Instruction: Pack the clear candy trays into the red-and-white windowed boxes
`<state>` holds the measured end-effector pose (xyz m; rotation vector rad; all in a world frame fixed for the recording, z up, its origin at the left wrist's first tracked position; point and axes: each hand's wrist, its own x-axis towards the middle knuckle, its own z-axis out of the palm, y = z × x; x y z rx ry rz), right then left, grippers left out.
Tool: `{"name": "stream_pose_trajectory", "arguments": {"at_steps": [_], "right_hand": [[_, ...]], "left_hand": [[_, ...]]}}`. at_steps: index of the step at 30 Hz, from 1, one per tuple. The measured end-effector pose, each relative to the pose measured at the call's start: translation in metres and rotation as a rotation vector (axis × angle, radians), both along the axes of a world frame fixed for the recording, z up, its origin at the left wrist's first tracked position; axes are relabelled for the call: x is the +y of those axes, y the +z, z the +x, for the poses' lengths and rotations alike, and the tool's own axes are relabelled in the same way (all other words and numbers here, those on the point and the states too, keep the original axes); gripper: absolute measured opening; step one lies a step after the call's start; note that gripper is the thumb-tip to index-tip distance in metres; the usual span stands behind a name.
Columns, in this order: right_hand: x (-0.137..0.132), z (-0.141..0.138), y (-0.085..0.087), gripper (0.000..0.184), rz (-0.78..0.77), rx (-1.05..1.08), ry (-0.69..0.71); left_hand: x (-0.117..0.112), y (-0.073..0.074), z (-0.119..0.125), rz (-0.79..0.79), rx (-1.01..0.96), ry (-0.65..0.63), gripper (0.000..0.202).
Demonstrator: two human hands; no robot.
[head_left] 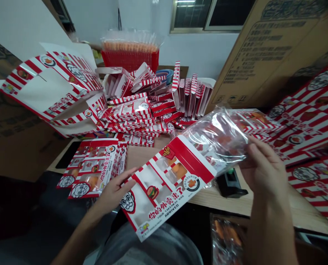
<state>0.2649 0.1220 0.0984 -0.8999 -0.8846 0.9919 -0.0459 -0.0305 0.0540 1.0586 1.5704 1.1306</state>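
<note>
Before me a red-and-white printed packaging box (155,195) with cut-out windows is held at a slant. My left hand (114,191) is closed on its left end, thumb on the printed face. My right hand (263,165) pinches the far end of a clear plastic pack (216,136), whose shiny wrap catches the light. The pack's near end meets the box's open red-edged end. Orange-brown food-like pieces show through the box's windows near that end. How deep the pack sits inside is hard to make out.
Several similar boxes (90,167) lie left on the wooden table (139,156). Behind is a heap of small striped cartons (131,110). A red crate (131,59) stands at the back. A large cardboard box (252,55) and striped sheets (310,117) rise right. A black tape dispenser (230,186) sits near the edge.
</note>
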Motion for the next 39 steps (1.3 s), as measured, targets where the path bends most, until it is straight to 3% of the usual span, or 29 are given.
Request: {"name": "stream_pose_trajectory", "arguments": {"at_steps": [5,9,11,14,17,19,25,31,35,39], "right_hand": [[-0.005,0.013,-0.01,0.029,-0.088,-0.044,0.039],[-0.004,0.021,-0.002,0.025,-0.014,-0.017,-0.146],[-0.005,0.02,0.0,0.022,0.033,0.016,-0.231],[-0.013,0.009,-0.005,0.023,0.067,0.047,-0.257],[-0.024,-0.006,-0.012,0.026,0.046,0.061,-0.237],[-0.031,-0.013,-0.015,0.028,0.013,0.064,-0.192],[-0.036,-0.007,-0.012,0.028,-0.058,0.095,-0.108],[-0.037,0.002,-0.008,0.034,-0.047,0.036,-0.064],[-0.038,-0.006,-0.004,0.038,0.088,0.054,-0.252],[-0.037,-0.012,-0.004,0.036,0.07,0.082,-0.332]], "left_hand": [[0.005,0.02,-0.009,-0.035,0.014,-0.07,0.04],[0.012,0.034,-0.01,-0.002,0.0,-0.056,0.034],[0.016,0.039,-0.008,0.06,-0.054,0.07,0.037],[0.023,0.044,-0.001,0.151,-0.294,0.391,0.048],[0.028,0.046,0.006,0.212,-0.578,0.658,0.035],[0.03,0.048,0.006,0.229,-0.68,0.722,0.025],[0.033,0.063,-0.007,0.267,-0.692,0.568,0.03],[0.041,0.072,-0.015,0.328,-0.676,0.58,0.031],[0.041,0.063,-0.004,0.394,-0.642,0.545,0.04],[0.032,0.042,0.005,0.179,-0.535,0.669,0.042]]}}
